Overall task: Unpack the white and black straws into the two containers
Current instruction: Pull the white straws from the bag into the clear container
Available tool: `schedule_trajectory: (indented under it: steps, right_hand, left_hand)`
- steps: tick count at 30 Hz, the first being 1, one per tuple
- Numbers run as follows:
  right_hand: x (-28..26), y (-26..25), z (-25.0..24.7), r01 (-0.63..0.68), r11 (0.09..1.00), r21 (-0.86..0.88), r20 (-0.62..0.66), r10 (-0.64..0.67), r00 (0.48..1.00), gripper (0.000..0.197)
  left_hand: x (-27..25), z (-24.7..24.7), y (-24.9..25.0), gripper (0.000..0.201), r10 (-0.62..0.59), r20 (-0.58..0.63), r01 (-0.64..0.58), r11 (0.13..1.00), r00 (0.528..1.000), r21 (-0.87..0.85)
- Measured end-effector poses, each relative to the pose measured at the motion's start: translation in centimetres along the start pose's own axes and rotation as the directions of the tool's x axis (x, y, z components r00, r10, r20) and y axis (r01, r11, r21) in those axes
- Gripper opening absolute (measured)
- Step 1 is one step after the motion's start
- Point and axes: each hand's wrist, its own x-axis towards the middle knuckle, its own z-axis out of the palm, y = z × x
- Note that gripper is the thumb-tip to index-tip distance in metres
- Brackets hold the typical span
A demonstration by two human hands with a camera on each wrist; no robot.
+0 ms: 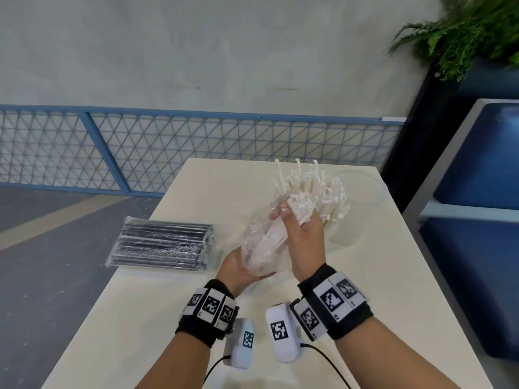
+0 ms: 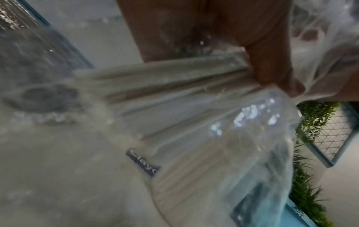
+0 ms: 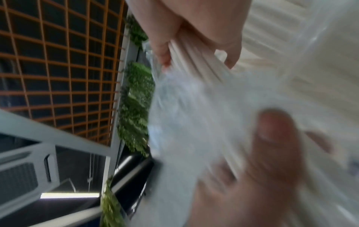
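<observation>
A bundle of white straws point(image 1: 306, 189) sticks up and away from me, half out of a clear plastic bag point(image 1: 254, 242). My right hand point(image 1: 302, 228) grips the straws around their middle, above the bag's mouth. My left hand point(image 1: 241, 268) holds the bag's lower end from below. The right wrist view shows fingers point(image 3: 229, 50) curled round the white straws point(image 3: 194, 50), with crumpled bag film point(image 3: 194, 107) below. A sealed pack of black straws point(image 1: 163, 242) lies on the table to the left. One clear container point(image 1: 362, 189) stands behind the straws; its outline is faint.
The cream table point(image 1: 379, 290) runs from me to a far edge near a blue mesh fence point(image 1: 168, 147). A blue cushioned bench point(image 1: 477, 220) stands to the right, with a plant point(image 1: 463, 32) above it. Grey floor lies left of the table.
</observation>
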Motion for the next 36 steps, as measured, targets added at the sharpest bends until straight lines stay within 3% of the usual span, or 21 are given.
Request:
schedule_trajectory:
  steps: [2, 5, 7, 9, 12, 17, 20, 23, 27, 33, 36]
  right_hand:
    - [0.7, -0.5, -0.5, -0.002, 0.999, 0.037, 0.002, 0.002, 1.0, 0.015]
    - [0.8, 0.0, -0.7, -0.13, 0.991, -0.014, 0.08, 0.13, 0.988, 0.031]
    - [0.5, 0.2, -0.5, -0.158, 0.985, -0.069, 0.101, 0.165, 0.981, 0.022]
    - [0.8, -0.7, -0.7, -0.122, 0.992, -0.043, 0.056, 0.124, 0.991, 0.005]
    - [2.2, -3.6, -1.8, 0.035, 0.997, 0.072, -0.077, -0.029, 0.997, 0.011]
    - [4.6, -7.8, -3.6, 0.289, 0.957, 0.028, -0.211, -0.277, 0.938, 0.021]
    - [4.7, -8.4, -3.5, 0.339, 0.938, -0.071, -0.183, -0.346, 0.92, 0.022]
    - [4.2, -7.5, -2.7, 0.319, 0.93, -0.182, -0.103, -0.341, 0.934, 0.022]
    - [3.9, -6.2, -1.6, 0.33, 0.908, -0.26, 0.014, -0.338, 0.941, 0.036]
    - [5.0, -6.7, -1.5, 0.345, 0.91, -0.23, -0.046, -0.364, 0.93, 0.028]
    - [5.4, -6.2, -1.4, 0.332, 0.894, -0.301, 0.017, -0.343, 0.939, 0.031]
  left_hand:
    - [-0.1, 0.0, 0.0, 0.049, -0.01, 0.004, 0.01, 0.999, 1.0, -0.031]
    - [0.4, 0.1, -0.2, 0.044, -0.012, -0.031, 0.01, 0.998, 0.999, -0.056]
    - [0.6, 0.2, -0.3, 0.041, -0.016, -0.046, 0.014, 0.999, 0.999, -0.04]
    - [0.7, 0.1, -0.3, 0.042, -0.015, -0.028, 0.014, 1.0, 0.999, -0.026]
    - [1.0, -0.4, -0.8, 0.039, -0.045, -0.065, 0.045, 0.999, 0.997, -0.007]
    - [1.3, -1.7, -2.4, 0.031, -0.118, -0.241, 0.084, 0.986, 0.963, -0.147]
    - [1.4, -2.3, -2.4, 0.041, -0.135, -0.255, 0.084, 0.976, 0.957, -0.201]
    - [1.7, -2.8, -2.6, 0.037, -0.137, -0.286, 0.074, 0.973, 0.948, -0.22]
    - [1.6, -3.0, -2.2, 0.007, -0.128, -0.302, 0.051, 0.967, 0.945, -0.249]
    - [1.4, -3.2, -2.4, 0.012, -0.071, -0.311, -0.011, 0.967, 0.948, -0.254]
    - [1.4, -3.1, -2.3, 0.013, -0.068, -0.315, -0.02, 0.963, 0.947, -0.267]
